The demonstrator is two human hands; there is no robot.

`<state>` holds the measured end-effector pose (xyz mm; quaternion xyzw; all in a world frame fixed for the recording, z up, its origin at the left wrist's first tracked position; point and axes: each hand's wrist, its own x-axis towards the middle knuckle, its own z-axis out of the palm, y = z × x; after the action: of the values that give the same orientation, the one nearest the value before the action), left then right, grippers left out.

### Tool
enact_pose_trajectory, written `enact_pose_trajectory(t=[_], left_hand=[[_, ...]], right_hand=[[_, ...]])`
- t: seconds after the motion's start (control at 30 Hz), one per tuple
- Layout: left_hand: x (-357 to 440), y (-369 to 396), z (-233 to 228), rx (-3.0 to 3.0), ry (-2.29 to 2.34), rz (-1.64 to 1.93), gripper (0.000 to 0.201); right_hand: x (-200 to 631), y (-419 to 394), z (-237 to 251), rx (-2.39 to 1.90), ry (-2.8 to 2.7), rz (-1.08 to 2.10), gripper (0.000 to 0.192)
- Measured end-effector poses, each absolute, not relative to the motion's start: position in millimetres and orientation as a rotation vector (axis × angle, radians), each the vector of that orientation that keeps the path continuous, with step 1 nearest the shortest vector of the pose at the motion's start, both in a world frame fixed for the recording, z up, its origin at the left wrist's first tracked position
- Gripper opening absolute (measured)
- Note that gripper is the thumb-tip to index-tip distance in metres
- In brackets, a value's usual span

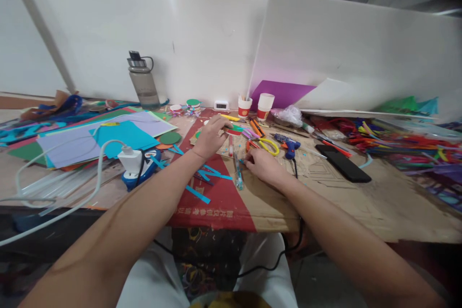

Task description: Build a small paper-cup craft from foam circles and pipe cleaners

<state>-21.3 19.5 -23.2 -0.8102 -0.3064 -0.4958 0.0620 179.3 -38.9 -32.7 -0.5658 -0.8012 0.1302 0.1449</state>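
My left hand (212, 135) is closed on a small round paper piece (235, 129) with a green top and a red-and-white side, held just above the table. To its right, my right hand (264, 164) rests low over the cardboard, its fingertips pinched together. A speck of blue shows at those fingertips, too small to name. Between the hands lie a clear pen with blue parts (238, 173) and a red-and-white pen (231, 146). Scissors with yellow handles (270, 147) lie just beyond my right hand, and a blue glue gun (288, 144) is to the right.
Blue paper strips (198, 193) are scattered on the left. Beyond them are coloured sheets (124, 134), a power socket (135, 166) with cables, and a tall bottle (142, 82). Paper cups (265, 106) stand at the back. A black phone (342, 163) and coloured strips (397, 139) lie right.
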Motion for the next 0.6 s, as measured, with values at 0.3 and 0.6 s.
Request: enact_pose_trajectory(t=[0.3, 0.6], left_hand=[[-20.9, 23.6, -26.2, -2.446, -0.934, -1.493, 0.023], [-19.9, 21.0, -25.7, -2.474, -0.951, -1.461, 0.026]], right_hand=[[189.0, -37.0, -27.7, -1.563, -2.177, 0.464, 0.008], [181.2, -41.2, -27.5, -1.557, -2.421, 0.35, 0.011]])
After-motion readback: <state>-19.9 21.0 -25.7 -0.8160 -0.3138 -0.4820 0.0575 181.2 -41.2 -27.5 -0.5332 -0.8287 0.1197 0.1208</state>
